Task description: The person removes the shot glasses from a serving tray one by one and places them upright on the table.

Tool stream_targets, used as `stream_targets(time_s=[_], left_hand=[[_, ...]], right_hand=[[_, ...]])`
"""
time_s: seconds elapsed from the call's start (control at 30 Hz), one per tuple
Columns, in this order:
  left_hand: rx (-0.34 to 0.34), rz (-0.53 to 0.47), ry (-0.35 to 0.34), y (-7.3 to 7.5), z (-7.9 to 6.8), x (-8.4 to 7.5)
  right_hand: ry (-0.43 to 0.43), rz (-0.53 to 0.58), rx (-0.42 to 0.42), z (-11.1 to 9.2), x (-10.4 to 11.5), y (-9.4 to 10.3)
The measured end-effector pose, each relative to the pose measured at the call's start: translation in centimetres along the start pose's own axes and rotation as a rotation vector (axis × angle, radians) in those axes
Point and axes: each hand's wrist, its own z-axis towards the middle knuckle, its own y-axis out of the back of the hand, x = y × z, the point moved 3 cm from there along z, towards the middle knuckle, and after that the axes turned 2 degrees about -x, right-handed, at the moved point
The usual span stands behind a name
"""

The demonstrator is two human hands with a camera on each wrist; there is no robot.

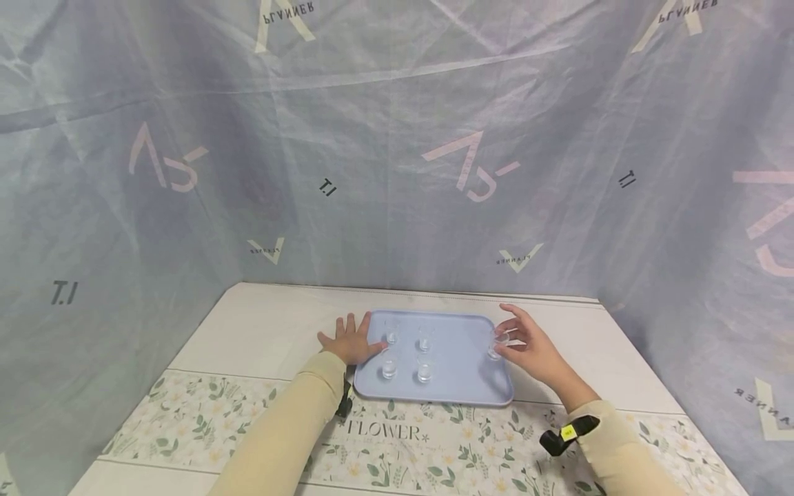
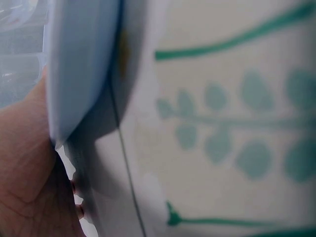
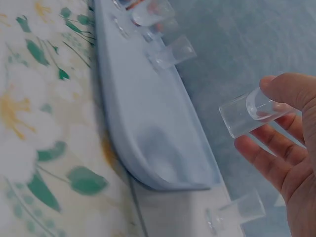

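Observation:
My right hand (image 1: 527, 348) pinches a small clear shot glass (image 3: 244, 113) between thumb and fingers, over the right end of the pale blue tray (image 1: 462, 382). Close to this hand in the right wrist view, another clear glass (image 3: 237, 215) stands just past the tray's end. My left hand (image 1: 352, 344) lies at the tray's left edge with its fingers spread, the thumb reaching over the rim. Nearest to that thumb are two clear glasses, a back one (image 1: 391, 335) and a front one (image 1: 389, 368).
Two more clear glasses, one behind (image 1: 424, 341) and one in front (image 1: 424, 372), stand right of the left pair on the tray. A floral cloth (image 1: 397, 455) covers the table in front. Grey-blue curtains (image 1: 397, 172) hang behind and at both sides.

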Motion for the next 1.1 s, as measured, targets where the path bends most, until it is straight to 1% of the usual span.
stream_targets(time_s=[0.2, 0.37, 0.6, 0.7, 0.93, 1.1], left_hand=[[0.000, -0.008, 0.002, 0.0, 0.0, 0.1], [-0.001, -0.010, 0.003, 0.0, -0.1, 0.1], [-0.018, -0.009, -0.005, 0.1, -0.2, 0.0], [-0.021, -0.008, -0.008, 0.1, -0.1, 0.0], [-0.024, -0.005, -0.006, 0.0, -0.1, 0.0], [-0.018, -0.001, -0.003, -0.1, 0.1, 0.2]], right_hand=[[0.000, 0.012, -0.020, 0.4, -0.1, 1.6], [-0.013, -0.022, -0.030, 0.5, -0.2, 2.7], [-0.069, -0.088, -0.053, 0.7, -0.4, 4.2], [-0.075, -0.108, -0.064, 0.8, -0.6, 4.7], [-0.073, -0.146, -0.059, 1.0, -0.6, 5.7], [-0.081, -0.133, -0.067, 1.0, -0.5, 6.5]])
